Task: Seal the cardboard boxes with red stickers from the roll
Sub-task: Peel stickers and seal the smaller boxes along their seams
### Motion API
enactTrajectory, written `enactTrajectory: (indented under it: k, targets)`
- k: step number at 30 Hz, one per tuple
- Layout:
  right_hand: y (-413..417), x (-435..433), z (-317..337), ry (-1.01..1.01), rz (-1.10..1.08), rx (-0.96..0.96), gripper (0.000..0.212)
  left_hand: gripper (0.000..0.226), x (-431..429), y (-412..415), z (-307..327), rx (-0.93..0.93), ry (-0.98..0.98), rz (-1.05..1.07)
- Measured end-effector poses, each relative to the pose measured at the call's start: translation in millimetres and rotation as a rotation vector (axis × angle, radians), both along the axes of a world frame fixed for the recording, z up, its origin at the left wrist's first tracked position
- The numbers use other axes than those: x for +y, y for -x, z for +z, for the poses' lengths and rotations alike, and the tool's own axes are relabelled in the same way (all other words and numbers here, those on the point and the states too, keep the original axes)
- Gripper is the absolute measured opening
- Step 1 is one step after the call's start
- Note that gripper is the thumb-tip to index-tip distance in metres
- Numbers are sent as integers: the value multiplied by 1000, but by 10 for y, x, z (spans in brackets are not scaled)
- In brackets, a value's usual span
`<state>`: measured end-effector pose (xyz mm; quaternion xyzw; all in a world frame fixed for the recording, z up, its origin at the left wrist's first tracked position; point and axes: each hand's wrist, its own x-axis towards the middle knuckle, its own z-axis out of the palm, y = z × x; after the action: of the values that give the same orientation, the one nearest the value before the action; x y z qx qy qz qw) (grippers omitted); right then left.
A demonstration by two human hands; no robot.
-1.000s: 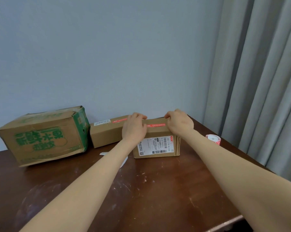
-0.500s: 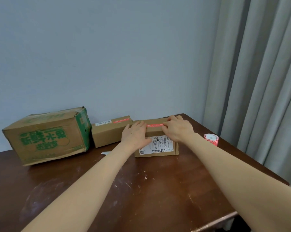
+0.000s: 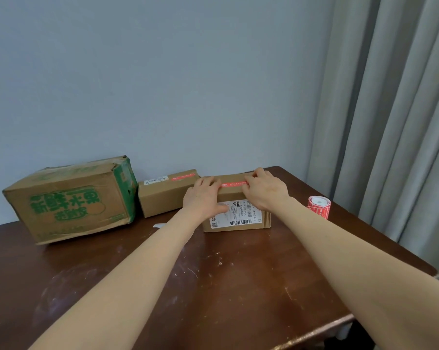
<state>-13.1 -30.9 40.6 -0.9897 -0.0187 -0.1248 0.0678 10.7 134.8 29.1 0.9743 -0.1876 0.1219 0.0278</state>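
Observation:
A small cardboard box [image 3: 241,223] with a white shipping label stands at the back of the brown table [image 3: 213,286]. A red sticker [image 3: 233,184] lies along its top edge. My left hand [image 3: 203,198] rests flat over the box's left end, fingers on the sticker's left tip. On the box's right end my right hand [image 3: 265,189] presses down, its fingers over the sticker's right tip. The roll of red stickers [image 3: 319,207] stands to the right of the box, apart from both hands.
A second small box [image 3: 162,195] with a red sticker on top sits just left, against the wall. A large box with green print [image 3: 69,200] is further left. A white scrap [image 3: 159,225] lies on the table. Grey curtains [image 3: 390,122] hang at the right.
Both hands have slid along the box top, smoothing the sticker; the left hand now lies flatter and lower over the box's left end. The camera view has shifted slightly.

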Motion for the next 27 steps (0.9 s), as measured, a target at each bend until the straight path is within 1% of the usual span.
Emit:
enactTrajectory:
  k: [5,9,14,19,22,27]
  targets:
    - [-17,4,35,-11,4,35,46,76,-18,18,-9,-30,-22,11]
    - [-31,27,47,19,28,58,46,79,-71,25,3,3,-22,17]
    - [-12,26,-23,7,30,20,47,74,-66,8,-36,10,13,19]
    - [-14,24,-13,-46,20,30,48,74,-58,11,-17,8,-3,13]
    - [-7,12,11,1,-36,2,51,73,-50,23,-11,-15,-12,11]
    - [-18,-20,38,12,-35,60,56,68,-51,41,18,7,6,18]
